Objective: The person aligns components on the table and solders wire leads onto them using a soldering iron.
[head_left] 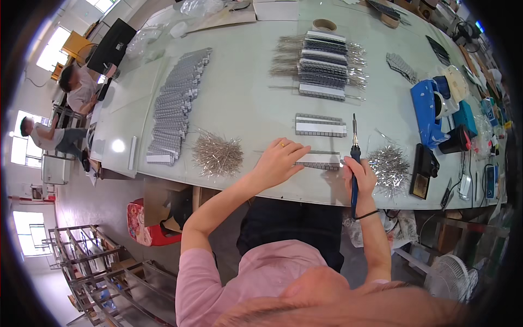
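The strip [318,160] lies under the left hand [279,162]. The right hand [359,175] sits just right of it. Wire piles [218,155] lie left and right. Another strip [320,125] lies behind.

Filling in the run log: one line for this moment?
left hand: pressing grey strip | right hand: gripping soldering iron, tip at strip's right end | surface: worktable
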`<action>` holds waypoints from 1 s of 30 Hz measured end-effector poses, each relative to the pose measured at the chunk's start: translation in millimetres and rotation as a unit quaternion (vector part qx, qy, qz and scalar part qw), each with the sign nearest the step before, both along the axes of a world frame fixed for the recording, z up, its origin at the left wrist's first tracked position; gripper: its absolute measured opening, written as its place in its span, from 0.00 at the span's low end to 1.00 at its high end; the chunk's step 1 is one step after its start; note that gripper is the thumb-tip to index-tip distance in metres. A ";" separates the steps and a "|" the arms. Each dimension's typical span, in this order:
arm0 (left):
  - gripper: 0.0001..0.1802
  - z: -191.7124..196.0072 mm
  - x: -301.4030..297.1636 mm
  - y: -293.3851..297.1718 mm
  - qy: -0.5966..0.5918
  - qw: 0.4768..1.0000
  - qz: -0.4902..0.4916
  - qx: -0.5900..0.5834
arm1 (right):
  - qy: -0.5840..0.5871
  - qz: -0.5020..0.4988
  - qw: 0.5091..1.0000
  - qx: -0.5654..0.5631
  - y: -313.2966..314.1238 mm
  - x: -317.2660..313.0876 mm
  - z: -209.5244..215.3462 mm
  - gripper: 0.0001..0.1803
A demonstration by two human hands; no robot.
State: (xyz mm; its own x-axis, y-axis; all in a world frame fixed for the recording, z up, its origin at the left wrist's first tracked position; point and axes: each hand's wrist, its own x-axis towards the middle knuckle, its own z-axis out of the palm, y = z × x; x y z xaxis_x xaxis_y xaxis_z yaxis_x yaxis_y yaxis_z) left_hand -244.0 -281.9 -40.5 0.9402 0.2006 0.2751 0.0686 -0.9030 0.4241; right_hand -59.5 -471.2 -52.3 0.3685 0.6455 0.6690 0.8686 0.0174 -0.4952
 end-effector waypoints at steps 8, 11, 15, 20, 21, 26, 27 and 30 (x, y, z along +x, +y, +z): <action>0.31 3.9 -8.6 15.3 -0.036 0.999 -0.001 0.015 | 0.041 0.143 0.975 -0.163 34.6 -3.7 17.4 0.27; 0.30 -17.1 -6.5 11.4 -0.038 0.999 -0.002 -0.025 | -0.003 0.138 0.975 -0.176 32.1 -0.4 11.1 0.25; 0.31 -14.1 3.5 -1.8 -0.039 0.999 -0.028 -0.012 | -0.032 0.121 0.980 -0.155 14.7 0.6 10.0 0.22; 0.31 -13.3 -12.8 -9.2 -0.028 0.999 -0.026 -0.005 | -0.035 0.145 0.980 -0.132 14.1 -10.3 7.2 0.25; 0.31 -14.1 -15.1 -11.6 -0.027 0.999 -0.024 -0.008 | -0.031 0.147 0.979 -0.134 11.6 -11.8 5.9 0.26; 0.31 -17.8 -22.9 -18.6 -0.015 0.998 -0.057 -0.016 | -0.044 0.142 0.980 -0.134 -8.0 -17.3 -4.4 0.25; 0.32 -14.0 -25.9 -19.8 0.016 0.998 -0.055 -0.030 | -0.042 0.136 0.981 -0.130 -7.0 -20.7 -4.9 0.25; 0.36 1.2 -48.9 -21.1 0.014 0.999 -0.010 -0.048 | -0.011 0.156 0.975 -0.159 -5.1 -26.3 -3.3 0.25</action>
State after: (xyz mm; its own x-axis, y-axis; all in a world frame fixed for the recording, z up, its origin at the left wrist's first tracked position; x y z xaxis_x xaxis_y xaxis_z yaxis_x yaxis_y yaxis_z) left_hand -292.9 -303.0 -39.4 0.9514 0.2063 0.2286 0.0645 -0.8594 0.5072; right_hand -85.8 -476.4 -55.6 0.1080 0.8998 0.4227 0.8559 0.1321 -0.5000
